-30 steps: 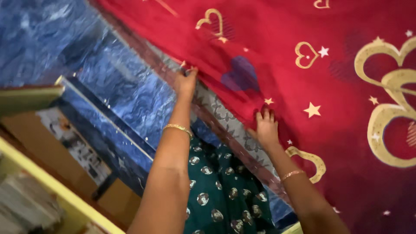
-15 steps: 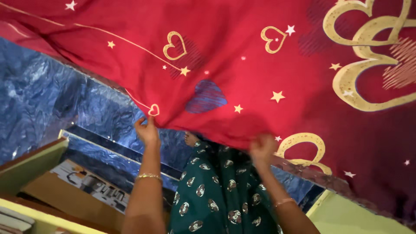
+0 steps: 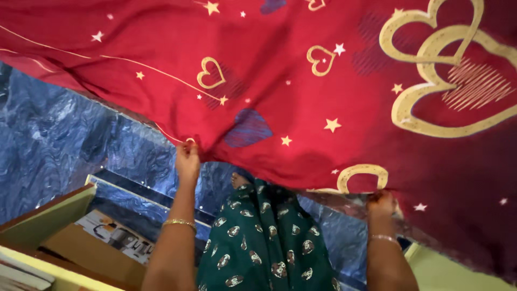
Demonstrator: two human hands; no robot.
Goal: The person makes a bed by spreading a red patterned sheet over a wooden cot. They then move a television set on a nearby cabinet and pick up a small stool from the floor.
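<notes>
The person's left hand [image 3: 187,160] and right hand [image 3: 380,203] are each closed, pinching the near hem of a red bedsheet [image 3: 301,81] printed with gold hearts and stars. The sheet hangs lifted above a green patterned garment [image 3: 264,242] and the blue marbled floor [image 3: 54,134], wooden shelves [image 3: 48,237] at left.
</notes>
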